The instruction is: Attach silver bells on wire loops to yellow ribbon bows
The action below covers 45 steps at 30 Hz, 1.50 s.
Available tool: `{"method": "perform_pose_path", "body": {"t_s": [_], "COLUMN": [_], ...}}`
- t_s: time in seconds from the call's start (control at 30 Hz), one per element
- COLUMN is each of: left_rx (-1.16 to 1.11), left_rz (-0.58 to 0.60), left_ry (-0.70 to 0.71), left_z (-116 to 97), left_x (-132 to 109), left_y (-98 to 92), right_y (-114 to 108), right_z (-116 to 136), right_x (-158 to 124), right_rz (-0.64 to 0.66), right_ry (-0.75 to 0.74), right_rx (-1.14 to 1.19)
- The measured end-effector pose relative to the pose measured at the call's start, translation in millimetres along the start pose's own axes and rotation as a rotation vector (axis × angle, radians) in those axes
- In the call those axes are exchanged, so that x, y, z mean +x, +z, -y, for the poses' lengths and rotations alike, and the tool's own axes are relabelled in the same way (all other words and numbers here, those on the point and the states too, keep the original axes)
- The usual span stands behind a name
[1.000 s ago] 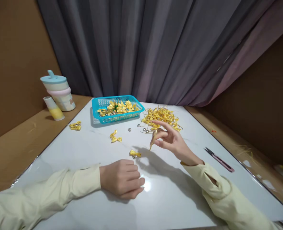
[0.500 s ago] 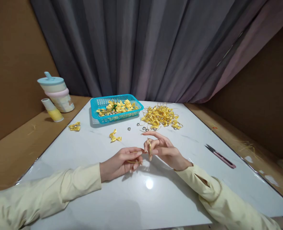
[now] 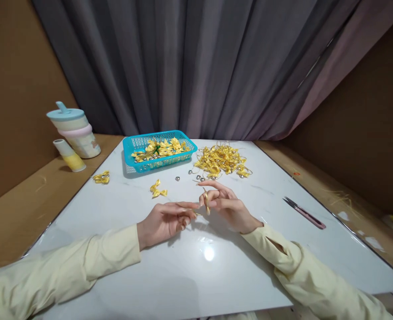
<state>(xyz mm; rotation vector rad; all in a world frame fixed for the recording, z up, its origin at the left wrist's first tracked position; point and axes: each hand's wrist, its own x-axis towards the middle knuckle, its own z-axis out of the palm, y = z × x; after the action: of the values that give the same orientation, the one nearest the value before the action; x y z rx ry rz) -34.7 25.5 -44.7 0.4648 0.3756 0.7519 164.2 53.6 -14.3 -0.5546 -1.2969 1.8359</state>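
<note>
A thin gold cord [image 3: 206, 201] loops around the fingers of my right hand [image 3: 228, 208], which pinches it, index finger raised. My left hand [image 3: 169, 222] meets it from the left, fingertips almost touching the right ones. A short bit of the cord shows by the left fingertips, which are closed on it; the exact grip is partly hidden. Just beyond the hands lie a few small silver bells [image 3: 199, 178] and two yellow ribbon bows [image 3: 158, 190]. A heap of yellow bows with cords and bells [image 3: 221, 159] lies farther back.
A blue plastic basket [image 3: 126, 153] at the back holds more yellow bows. Pink-handled thread snips [image 3: 304, 213] lie at the right. Another bow bunch [image 3: 102, 177] is at the left, near a thread spool [image 3: 69, 155] and a lidded tumbler [image 3: 76, 133]. A grey curtain [image 3: 169, 66] hangs behind.
My left fingers have straightened somewhat, and the cord that ran across them now shows only as a short piece near the fingertips. My right hand keeps its loop; the view has shifted slightly.
</note>
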Motion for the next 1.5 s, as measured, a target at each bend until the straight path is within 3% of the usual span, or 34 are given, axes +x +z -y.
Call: {"method": "perform_pose_path", "body": {"t_s": [0.3, 0.7, 0.97, 1.5], "left_rx": [0.115, 0.308, 0.205, 0.202], "left_rz": [-0.022, -0.082, -0.081, -0.043], "left_ry": [-0.001, 0.089, 0.072, 0.043], "left_z": [4, 5, 3, 5], "left_x": [2, 2, 4, 4], "left_y": [-1.9, 6.3, 4.3, 3.6], "right_y": [-1, -3, -7, 0], "right_z": [-4, -16, -18, -18], "right_x": [3, 3, 4, 2], "right_rz": [0.048, 0.097, 0.056, 0.113], "right_ry": [0.132, 0.175, 0.179, 0.219], "right_rx": [0.193, 0.193, 0.208, 0.321]}}
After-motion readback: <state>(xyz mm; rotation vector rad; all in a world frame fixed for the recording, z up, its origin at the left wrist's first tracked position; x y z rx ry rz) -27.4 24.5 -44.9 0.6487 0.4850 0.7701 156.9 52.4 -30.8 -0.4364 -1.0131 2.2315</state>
